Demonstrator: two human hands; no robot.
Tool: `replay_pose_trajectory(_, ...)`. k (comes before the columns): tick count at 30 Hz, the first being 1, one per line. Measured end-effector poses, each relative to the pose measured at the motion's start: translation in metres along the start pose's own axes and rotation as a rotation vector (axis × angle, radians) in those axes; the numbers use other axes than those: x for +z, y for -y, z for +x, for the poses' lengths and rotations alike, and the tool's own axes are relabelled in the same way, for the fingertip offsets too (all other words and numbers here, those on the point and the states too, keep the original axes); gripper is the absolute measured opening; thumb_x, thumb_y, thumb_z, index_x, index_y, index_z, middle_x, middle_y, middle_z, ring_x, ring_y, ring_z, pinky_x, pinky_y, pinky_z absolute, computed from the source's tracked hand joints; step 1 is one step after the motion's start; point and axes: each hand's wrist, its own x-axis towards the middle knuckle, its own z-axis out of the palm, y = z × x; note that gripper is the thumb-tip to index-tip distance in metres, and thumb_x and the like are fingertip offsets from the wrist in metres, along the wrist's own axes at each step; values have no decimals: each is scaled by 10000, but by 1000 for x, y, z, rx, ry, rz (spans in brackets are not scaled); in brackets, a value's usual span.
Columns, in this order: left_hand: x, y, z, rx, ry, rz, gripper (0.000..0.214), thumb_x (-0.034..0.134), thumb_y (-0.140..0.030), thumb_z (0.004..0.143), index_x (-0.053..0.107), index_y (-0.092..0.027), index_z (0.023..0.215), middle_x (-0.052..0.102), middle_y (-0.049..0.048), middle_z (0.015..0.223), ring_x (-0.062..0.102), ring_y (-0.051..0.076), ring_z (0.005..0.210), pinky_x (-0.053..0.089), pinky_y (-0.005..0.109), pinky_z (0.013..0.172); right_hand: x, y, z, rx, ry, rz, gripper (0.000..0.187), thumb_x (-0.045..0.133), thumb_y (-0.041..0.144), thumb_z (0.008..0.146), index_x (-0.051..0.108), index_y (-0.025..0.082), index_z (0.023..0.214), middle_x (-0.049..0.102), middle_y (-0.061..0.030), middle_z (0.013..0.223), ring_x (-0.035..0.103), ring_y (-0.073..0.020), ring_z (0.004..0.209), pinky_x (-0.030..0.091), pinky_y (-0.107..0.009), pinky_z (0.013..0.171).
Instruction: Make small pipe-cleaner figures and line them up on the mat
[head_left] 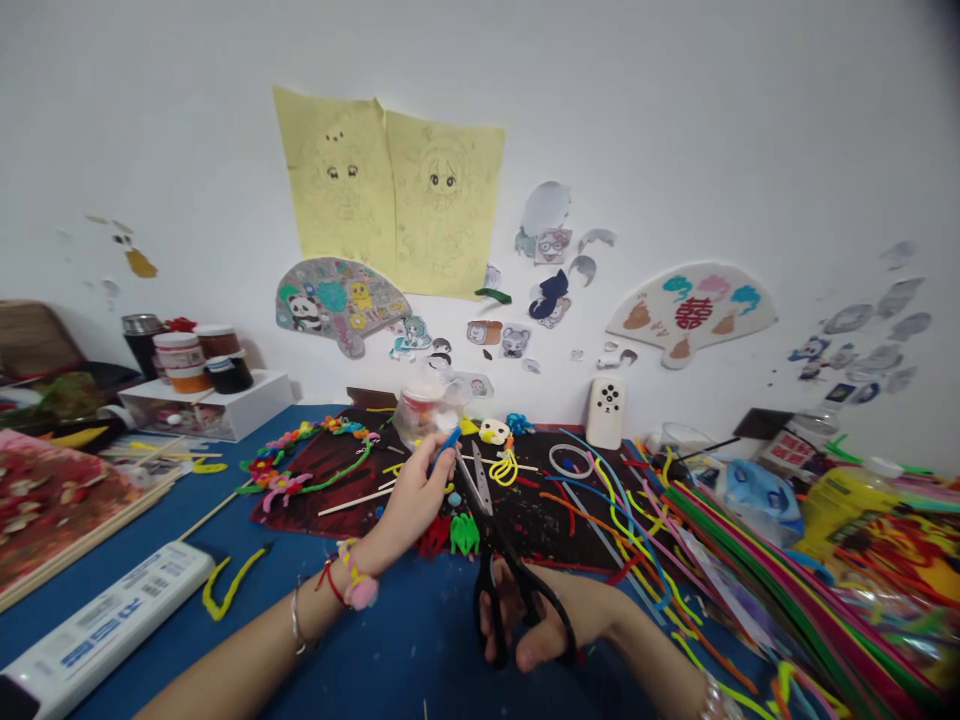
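Near the table's (420, 650) front edge, the right hand (559, 605) curls its fingers through the handles of the scissors (504, 540), blades parted; toward the back edge, the left hand (416, 490) pinches a blue piece (452, 438), best kept steady, fingertips clear.

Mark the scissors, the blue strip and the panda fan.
Scissors (491, 525): head view, close to the pivot.
Blue strip (451, 438): head view, its exposed part.
Panda fan (341, 301): head view, middle of its decorated front.
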Motion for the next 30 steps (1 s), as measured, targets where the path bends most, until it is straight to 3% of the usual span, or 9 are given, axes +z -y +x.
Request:
replay_pose_trajectory(5,1,0,-1,58,-13,56,192,383,-329,880,503,-180,901,435,-33,654,397,104,581,327,202,542,0,-1,0,-31,-6,39,566,844,270,448,515,157,895,606,-48,881,606,-166,779,472,-294,702)
replay_pose_trajectory(13,2,-1,-3,63,-22,75,202,357,-318,892,492,-179,836,435,-32,652,388,102,557,314,215,544,-1,-4,0,-33,34,46,503,783,337,568,493,143,930,606,-72,903,617,-170,797,468,-298,710)
replay_pose_trajectory(19,1,-5,-5,76,-4,146,203,355,-303,893,510,-175,919,467,-21,692,432,120,610,333,229,587,-1,-4,-1,-35,52,38,575,832,286,474,493,148,917,605,-62,892,614,-173,792,469,-297,705)
replay_pose_trajectory(26,2,-4,-7,83,8,181,219,343,-302,897,520,-176,932,486,-14,690,445,127,609,331,230,583,-4,-8,-2,-43,40,47,512,779,299,587,460,147,957,599,-70,908,621,-166,795,468,-277,686)
replay_pose_trajectory(30,1,-1,-7,90,4,216,204,353,-292,893,518,-179,928,484,-20,662,436,123,582,329,224,570,-4,-9,-3,-55,29,82,544,802,279,552,439,165,941,566,-72,986,630,-174,807,471,-278,687)
